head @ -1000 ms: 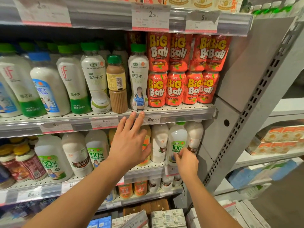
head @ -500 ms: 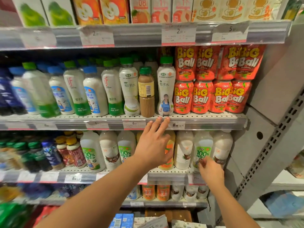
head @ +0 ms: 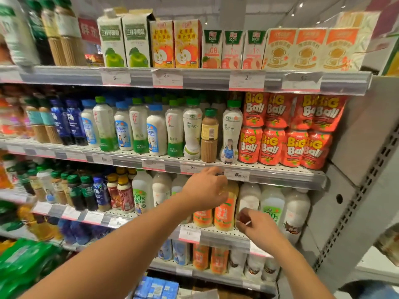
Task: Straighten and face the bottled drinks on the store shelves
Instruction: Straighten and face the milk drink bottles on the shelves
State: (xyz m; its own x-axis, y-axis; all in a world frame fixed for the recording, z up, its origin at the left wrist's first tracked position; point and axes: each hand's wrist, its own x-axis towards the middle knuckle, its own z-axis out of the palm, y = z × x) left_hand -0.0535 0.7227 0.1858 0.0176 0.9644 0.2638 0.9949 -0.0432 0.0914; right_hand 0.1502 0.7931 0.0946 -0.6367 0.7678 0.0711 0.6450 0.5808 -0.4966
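1. Shelving (head: 280,176) in grey metal, tiered, filling the view; perforated upright (head: 354,212) at right edge.
2. Juice cartons (head: 177,44) lined along top tier.
3. Red Big Ball bottles (head: 287,130) stacked two high, right end of second tier.
4. White coconut-water bottles (head: 192,128) beside them, one brown bottle (head: 209,134) between, barcode outward.
5. Left hand (head: 205,190) under second tier's lip, fingers curled at top of orange bottle (head: 224,210); grasp unclear.
6. Right hand (head: 257,225) fingers curled at white bottle (head: 248,201); grasp unclear.
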